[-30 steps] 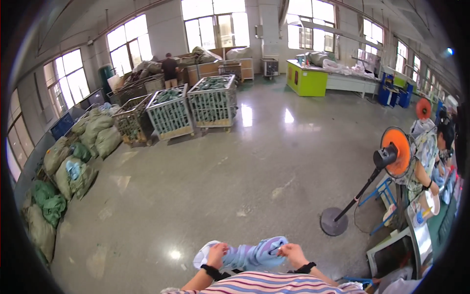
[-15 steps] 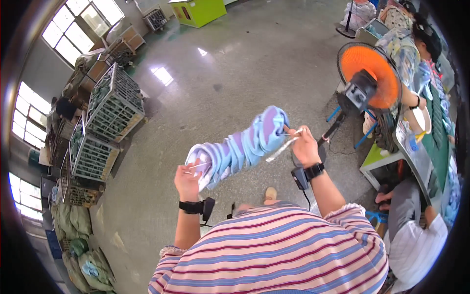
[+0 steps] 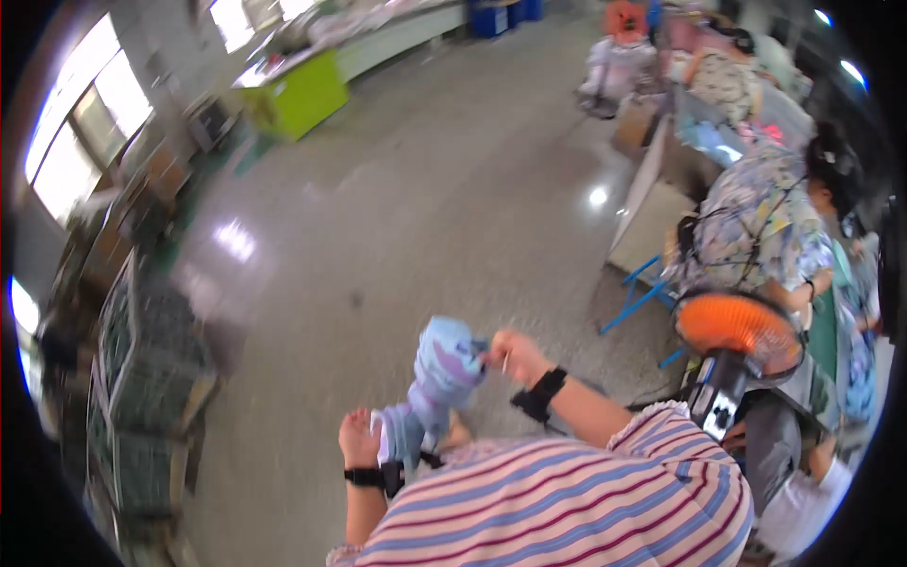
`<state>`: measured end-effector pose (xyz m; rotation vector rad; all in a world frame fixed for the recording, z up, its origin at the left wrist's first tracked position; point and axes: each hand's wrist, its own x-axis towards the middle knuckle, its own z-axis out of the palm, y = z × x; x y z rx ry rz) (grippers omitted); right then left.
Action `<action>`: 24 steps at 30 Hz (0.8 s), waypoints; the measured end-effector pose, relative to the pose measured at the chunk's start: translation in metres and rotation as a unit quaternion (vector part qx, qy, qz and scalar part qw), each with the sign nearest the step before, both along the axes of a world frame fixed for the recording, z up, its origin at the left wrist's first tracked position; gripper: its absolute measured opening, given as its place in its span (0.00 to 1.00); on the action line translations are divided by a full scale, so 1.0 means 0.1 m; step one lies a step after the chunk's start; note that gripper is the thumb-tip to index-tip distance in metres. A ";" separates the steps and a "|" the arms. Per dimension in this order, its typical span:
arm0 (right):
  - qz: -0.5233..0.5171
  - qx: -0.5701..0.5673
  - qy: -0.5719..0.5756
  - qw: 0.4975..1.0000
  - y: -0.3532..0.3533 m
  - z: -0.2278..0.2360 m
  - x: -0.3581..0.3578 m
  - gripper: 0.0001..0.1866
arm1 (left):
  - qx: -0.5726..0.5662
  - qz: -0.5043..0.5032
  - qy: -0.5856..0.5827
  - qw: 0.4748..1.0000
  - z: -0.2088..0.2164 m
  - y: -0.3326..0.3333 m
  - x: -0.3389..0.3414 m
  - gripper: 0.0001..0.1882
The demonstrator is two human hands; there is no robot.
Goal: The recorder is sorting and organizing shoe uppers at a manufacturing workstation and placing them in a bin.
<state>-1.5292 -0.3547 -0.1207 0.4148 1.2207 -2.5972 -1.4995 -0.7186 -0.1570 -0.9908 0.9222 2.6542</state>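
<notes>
A bunched roll of blue and purple patterned fabric [image 3: 444, 364] hangs between my two hands above the floor, sagging in its middle. My left hand [image 3: 360, 438] is at its lower left end, fingers curled up beside a pale edge of the cloth; its exact grip is blurred. My right hand [image 3: 520, 358] is closed at the upper right end, pinching the gathered cloth. A thin white strip shows below those fingers. Black bands circle both wrists.
An orange fan [image 3: 740, 333] stands close on my right, with a seated person in a patterned top [image 3: 756, 222] beyond it. Blue stool legs [image 3: 631, 300] are nearby. Metal cages [image 3: 151, 397] line the left; a green-ended table [image 3: 300, 97] stands far off.
The view has tilted up and turned, showing more of the far room. Both hands are closer to my body and to each other, and the fabric roll, earlier stretched out, now bends and sags.
</notes>
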 end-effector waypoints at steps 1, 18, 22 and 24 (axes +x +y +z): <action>0.029 0.112 0.025 0.993 -0.06 -0.09 -0.09 0.09 | -0.006 -0.059 0.029 0.998 -0.25 -0.06 -0.31 0.08; 0.034 0.601 0.058 0.796 1.84 -0.85 -2.25 0.09 | -0.447 -0.436 0.598 0.502 0.39 3.73 -4.31 0.17; -0.219 0.690 0.086 0.684 3.26 0.30 -2.50 0.07 | -0.189 -0.541 0.502 0.647 1.34 5.32 -5.12 0.11; -0.319 0.370 0.115 0.865 3.82 1.30 -2.54 0.03 | -0.117 -0.512 0.522 0.673 1.93 6.22 -5.44 0.13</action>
